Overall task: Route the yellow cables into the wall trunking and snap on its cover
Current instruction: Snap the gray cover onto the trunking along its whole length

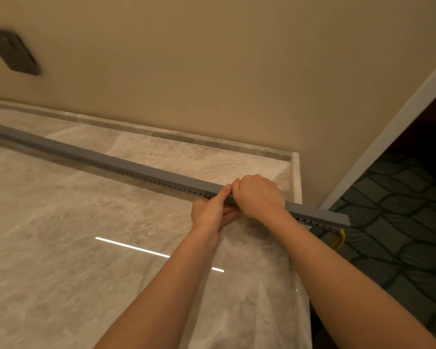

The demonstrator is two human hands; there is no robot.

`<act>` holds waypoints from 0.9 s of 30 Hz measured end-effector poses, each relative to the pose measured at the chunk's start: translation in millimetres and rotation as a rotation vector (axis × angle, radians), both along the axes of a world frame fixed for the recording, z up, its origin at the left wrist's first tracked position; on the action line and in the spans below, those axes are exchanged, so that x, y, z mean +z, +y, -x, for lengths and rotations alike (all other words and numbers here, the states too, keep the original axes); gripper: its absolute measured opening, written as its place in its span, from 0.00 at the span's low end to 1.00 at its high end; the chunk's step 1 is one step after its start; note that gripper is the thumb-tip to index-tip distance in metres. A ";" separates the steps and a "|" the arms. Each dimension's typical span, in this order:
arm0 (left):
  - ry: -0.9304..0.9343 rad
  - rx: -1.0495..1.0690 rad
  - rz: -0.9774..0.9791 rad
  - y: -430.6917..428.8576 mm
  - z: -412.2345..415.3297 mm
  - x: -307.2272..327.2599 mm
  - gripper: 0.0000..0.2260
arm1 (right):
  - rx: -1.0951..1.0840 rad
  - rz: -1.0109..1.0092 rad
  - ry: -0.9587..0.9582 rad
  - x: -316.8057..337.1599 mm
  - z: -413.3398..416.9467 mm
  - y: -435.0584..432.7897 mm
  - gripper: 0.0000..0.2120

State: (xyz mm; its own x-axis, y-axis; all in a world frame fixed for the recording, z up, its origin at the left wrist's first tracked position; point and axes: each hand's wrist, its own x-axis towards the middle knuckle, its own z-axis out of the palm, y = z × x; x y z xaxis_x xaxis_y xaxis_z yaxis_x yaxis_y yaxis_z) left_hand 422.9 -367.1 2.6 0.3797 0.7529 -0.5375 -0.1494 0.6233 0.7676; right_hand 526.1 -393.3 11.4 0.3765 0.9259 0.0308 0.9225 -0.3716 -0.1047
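Note:
A long grey slotted trunking (136,168) lies across the marble counter, running from the far left to past the counter's right edge. Its grey cover sits on top along the whole visible length. My left hand (210,215) grips the trunking from the near side, thumb on the cover, fingers underneath. My right hand (258,197) is closed over the cover right beside it, knuckles up. A short loop of yellow cable (339,239) hangs from the trunking's right end, beyond the counter. The cables inside the trunking are hidden.
The marble counter (61,235) has a raised back ledge against the beige wall. A dark wall plate (13,51) sits at the upper left. To the right, a white frame (388,137) and dark patterned carpet (400,222) lie below the counter's edge.

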 end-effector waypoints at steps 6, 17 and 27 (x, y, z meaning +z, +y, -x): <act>0.035 0.016 0.010 4.0 -5.1 -4.6 0.14 | -0.210 -0.206 0.107 0.1 0.8 -3.6 0.20; 0.049 -0.001 0.044 7.8 -5.9 -7.5 0.12 | -0.451 -0.446 0.242 2.0 -34.2 -60.3 0.07; 0.030 -0.023 0.041 7.6 -3.0 -8.1 0.11 | -0.569 0.127 0.221 8.3 -83.8 -100.7 0.30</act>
